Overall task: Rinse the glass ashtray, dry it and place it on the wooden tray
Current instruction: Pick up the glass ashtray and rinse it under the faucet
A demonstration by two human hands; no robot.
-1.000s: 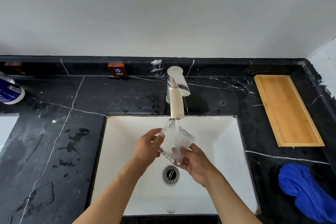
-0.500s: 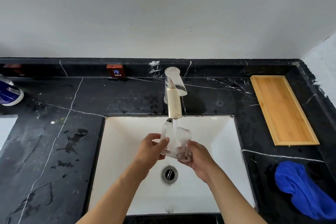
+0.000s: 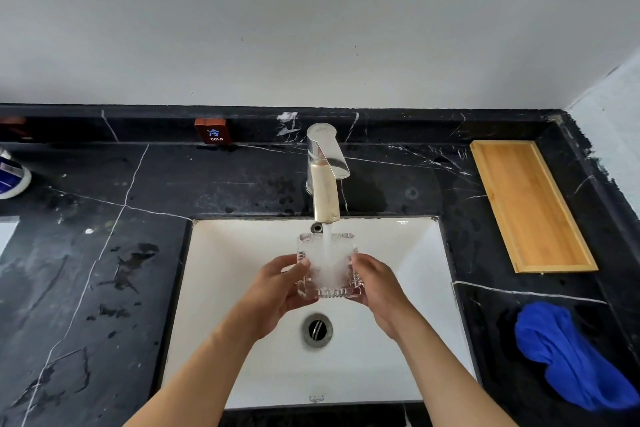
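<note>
A square ribbed glass ashtray [image 3: 327,267] sits level under the running chrome faucet [image 3: 323,177], and water foams white inside it. My left hand [image 3: 277,291] grips its left side and my right hand [image 3: 379,288] grips its right side, both over the white sink [image 3: 221,288]. The wooden tray [image 3: 530,204] lies bare on the black marble counter at the back right. A crumpled blue cloth [image 3: 568,357] lies on the counter at the front right.
The sink drain [image 3: 317,329] lies below my hands. A small red "COLD" sign [image 3: 213,131] leans on the back ledge. A blue and white container [image 3: 10,177] stands at the far left. Wet patches [image 3: 131,263] mark the counter left of the sink.
The ashtray has turned from a tilted, diamond-like pose to level and square under the stream. My hands have shifted to hold it by its two sides.
</note>
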